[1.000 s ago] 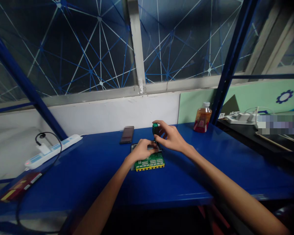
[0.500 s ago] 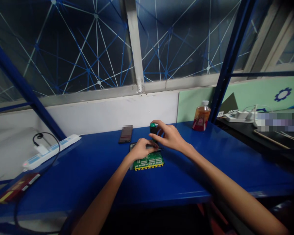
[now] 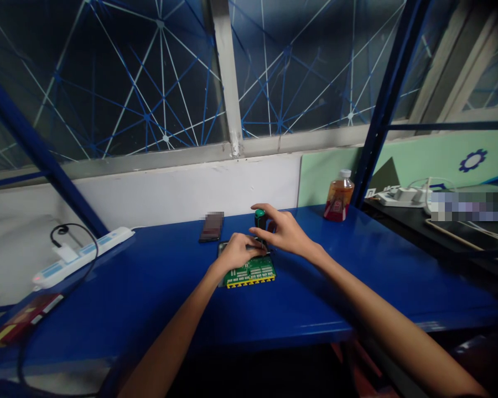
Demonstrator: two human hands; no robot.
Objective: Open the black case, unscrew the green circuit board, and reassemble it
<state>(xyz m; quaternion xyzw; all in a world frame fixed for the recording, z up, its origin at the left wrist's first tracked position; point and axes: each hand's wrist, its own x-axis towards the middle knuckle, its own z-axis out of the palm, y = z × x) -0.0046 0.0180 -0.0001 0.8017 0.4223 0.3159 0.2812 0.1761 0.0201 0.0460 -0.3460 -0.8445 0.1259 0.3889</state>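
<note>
Well, the green-topped screwdriver (image 3: 259, 220) stands up tall by the far right of the green board (image 3: 254, 271), just left of the right hand (image 3: 287, 232), which is nearest its handle. Those fingers curve around it, and the left hand (image 3: 234, 252) bends over the board, but I can't tell if either grips.

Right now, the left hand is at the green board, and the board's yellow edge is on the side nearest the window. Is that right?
Not quite: the head view shows the yellow edge on the side farthest from the window. The left hand is at the green board.
</note>
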